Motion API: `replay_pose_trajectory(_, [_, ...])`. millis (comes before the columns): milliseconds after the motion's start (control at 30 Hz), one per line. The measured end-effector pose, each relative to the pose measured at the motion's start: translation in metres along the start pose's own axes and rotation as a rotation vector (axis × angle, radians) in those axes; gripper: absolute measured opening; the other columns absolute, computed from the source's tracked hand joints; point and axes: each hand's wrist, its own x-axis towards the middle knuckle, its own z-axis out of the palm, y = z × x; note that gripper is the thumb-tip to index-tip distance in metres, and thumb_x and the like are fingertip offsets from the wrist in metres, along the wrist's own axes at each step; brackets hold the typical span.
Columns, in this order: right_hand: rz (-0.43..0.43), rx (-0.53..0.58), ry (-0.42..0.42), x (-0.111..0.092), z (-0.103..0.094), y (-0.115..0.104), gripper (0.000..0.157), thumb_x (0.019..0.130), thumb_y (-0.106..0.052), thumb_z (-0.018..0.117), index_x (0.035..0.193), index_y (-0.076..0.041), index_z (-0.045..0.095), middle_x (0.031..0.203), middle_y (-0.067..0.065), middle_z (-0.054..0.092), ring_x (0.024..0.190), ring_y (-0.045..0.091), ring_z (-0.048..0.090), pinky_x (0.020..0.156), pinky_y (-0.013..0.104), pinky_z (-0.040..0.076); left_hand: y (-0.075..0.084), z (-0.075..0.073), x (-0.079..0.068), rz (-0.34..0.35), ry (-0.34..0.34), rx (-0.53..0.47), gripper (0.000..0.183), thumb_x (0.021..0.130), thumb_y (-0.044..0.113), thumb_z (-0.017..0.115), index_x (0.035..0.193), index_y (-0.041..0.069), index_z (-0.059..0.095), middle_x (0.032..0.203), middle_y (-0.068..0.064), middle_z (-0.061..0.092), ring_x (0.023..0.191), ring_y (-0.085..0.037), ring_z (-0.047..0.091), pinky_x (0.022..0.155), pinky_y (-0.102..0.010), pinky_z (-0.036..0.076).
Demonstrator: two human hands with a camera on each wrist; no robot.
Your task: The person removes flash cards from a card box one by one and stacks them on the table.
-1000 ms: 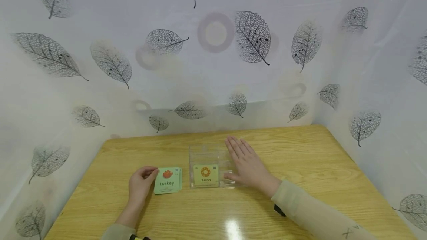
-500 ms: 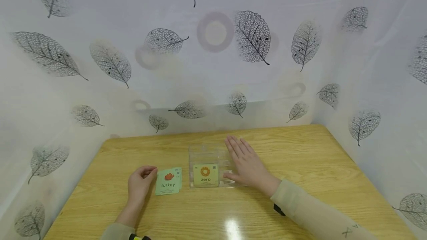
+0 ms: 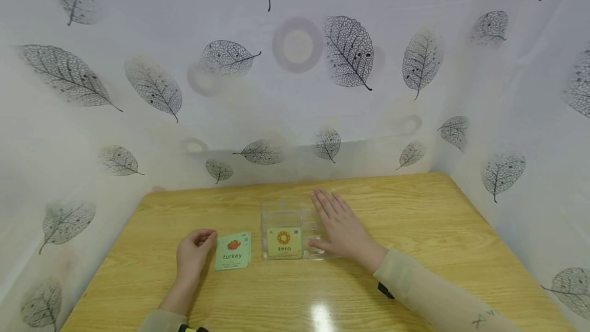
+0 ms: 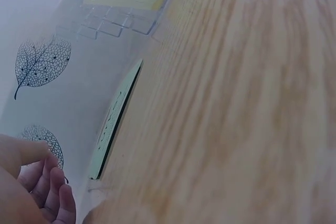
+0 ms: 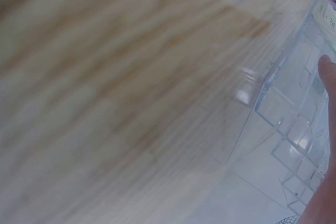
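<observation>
Flashcards (image 3: 232,251) lie in a small stack on the table, a green one with the word "turkey" on top. Just left of their upper corner is my left hand (image 3: 195,252), thumb and fingertips close together. In the left wrist view its fingers (image 4: 50,182) are loosely curled, with a gap between them and the cards (image 4: 116,121). A clear plastic box (image 3: 282,206) stands right of the stack, with a yellow "zero" card (image 3: 284,243) in its left part. My right hand (image 3: 343,227) rests with fairly straight fingers on the box's right part, hiding some of it.
Both hands are over a wood-grain table (image 3: 286,296). A pale curtain (image 3: 295,106) with leaf prints hangs behind the table and along its sides. Low clear dividers (image 5: 283,135) of the box show in the right wrist view.
The top turkey card has shifted slightly right and toward me, out of my left fingertips, which pinched its corner a second ago. My right hand has stayed on the box.
</observation>
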Motion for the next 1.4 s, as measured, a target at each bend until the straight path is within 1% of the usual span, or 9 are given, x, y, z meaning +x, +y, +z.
replay_pose_trajectory(133, [0.003,0.006,-0.013,0.0,0.0,0.0,0.115,0.093,-0.078,0.058,0.167,0.001,0.021,0.176,0.018,0.018,0.163,0.036,0.024,0.134,0.051,0.018,0.001,0.0,0.0,-0.003,-0.008,-0.017,0.025,0.102,0.011,0.07,0.118,-0.008,0.073,0.099,-0.008,0.075,0.079,0.001,0.056,0.069,-0.012,0.048])
replay_pose_trajectory(267, [0.004,0.008,-0.01,-0.001,0.0,-0.001,0.115,0.092,-0.079,0.058,0.167,0.001,0.02,0.177,0.018,0.019,0.164,0.036,0.022,0.134,0.051,0.018,0.002,0.001,0.001,-0.009,-0.011,-0.038,0.025,0.102,0.012,0.07,0.119,-0.007,0.072,0.099,-0.006,0.075,0.08,0.002,0.056,0.069,-0.012,0.049])
replay_pose_trajectory(467, [0.003,0.004,0.01,-0.001,0.001,-0.001,0.116,0.092,-0.078,0.059,0.167,0.001,0.021,0.176,0.019,0.023,0.163,0.036,0.026,0.134,0.051,0.02,0.006,0.001,-0.002,-0.011,0.005,-0.045,0.023,0.103,0.011,0.07,0.118,-0.006,0.073,0.099,-0.008,0.075,0.079,0.001,0.057,0.068,-0.012,0.049])
replay_pose_trajectory(700, [0.002,-0.002,0.011,-0.001,0.0,-0.001,0.115,0.092,-0.078,0.059,0.167,0.002,0.022,0.175,0.02,0.025,0.162,0.036,0.027,0.133,0.051,0.021,0.012,0.003,-0.003,0.002,-0.01,-0.057,0.025,0.103,0.011,0.07,0.118,-0.008,0.072,0.099,-0.009,0.076,0.078,0.003,0.056,0.069,-0.012,0.049])
replay_pose_trajectory(933, [0.0,-0.004,0.012,-0.001,-0.001,-0.001,0.116,0.092,-0.078,0.059,0.167,0.002,0.022,0.175,0.02,0.025,0.161,0.037,0.03,0.133,0.051,0.021,0.017,0.006,-0.006,-0.013,-0.022,-0.071,0.024,0.102,0.01,0.069,0.119,-0.007,0.072,0.101,-0.009,0.075,0.08,0.002,0.058,0.071,-0.011,0.051])
replay_pose_trajectory(1033, [-0.001,-0.004,0.014,-0.001,0.0,-0.001,0.116,0.092,-0.078,0.059,0.166,0.002,0.023,0.175,0.02,0.024,0.161,0.037,0.029,0.133,0.051,0.022,0.019,0.008,-0.006,-0.009,-0.025,-0.081,0.023,0.102,0.009,0.069,0.119,-0.007,0.072,0.1,-0.009,0.075,0.079,0.002,0.059,0.071,-0.012,0.051])
replay_pose_trajectory(1233, [0.0,0.006,-0.014,0.0,0.002,0.0,0.115,0.093,-0.078,0.059,0.167,0.002,0.021,0.176,0.019,0.018,0.163,0.036,0.024,0.134,0.051,0.018,0.02,0.011,-0.008,0.017,-0.048,-0.102,0.023,0.103,0.01,0.07,0.118,-0.007,0.073,0.098,-0.008,0.075,0.078,0.001,0.06,0.07,-0.013,0.053])
replay_pose_trajectory(1400, [-0.002,0.009,-0.007,0.0,0.002,0.0,0.115,0.092,-0.077,0.059,0.166,0.002,0.022,0.176,0.02,0.019,0.163,0.037,0.026,0.134,0.051,0.019,0.022,0.014,-0.009,0.032,-0.058,-0.11,0.022,0.102,0.01,0.072,0.116,-0.007,0.074,0.098,-0.007,0.076,0.078,0.002,0.06,0.071,-0.013,0.053])
